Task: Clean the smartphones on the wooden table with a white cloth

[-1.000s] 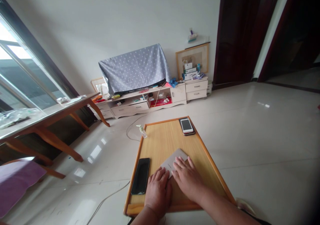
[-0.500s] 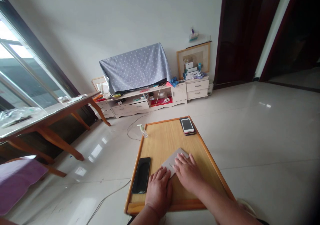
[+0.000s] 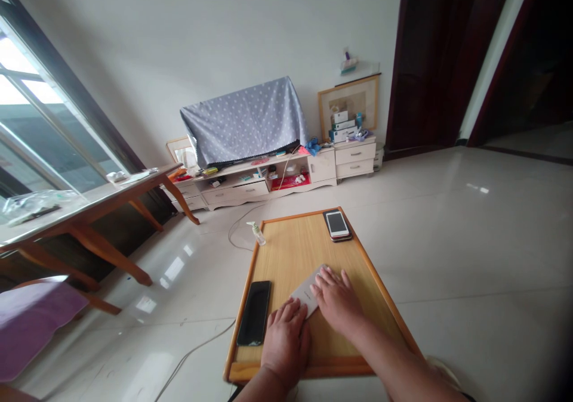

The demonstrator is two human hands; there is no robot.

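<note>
A pale pinkish-grey phone (image 3: 308,291) lies slantwise, its lettered back up, on a small wooden table (image 3: 286,241). My left hand (image 3: 286,336) holds the phone's near-left end, fingers bent over it and partly covering it. Across the far-right part lies my right hand (image 3: 335,297), its fingers stretched out and slightly spread on the surface. Whether anything is under the right fingers is hidden. Left of my left hand is a large black phone (image 3: 254,312), screen up. At the far right corner, a white phone (image 3: 336,223) rests on top of other dark, flat devices.
A small clear pump bottle (image 3: 258,235) stands at the table's far left edge. Cables (image 3: 192,354) run over the tiled floor. Beyond is a low white cabinet (image 3: 233,194) under a blue dotted cloth (image 3: 246,118). A longer table (image 3: 89,211) stands at left.
The view has shifted very slightly. Both hands stay on the pale phone in nearly the same places; the right fingers have moved only a little.
</note>
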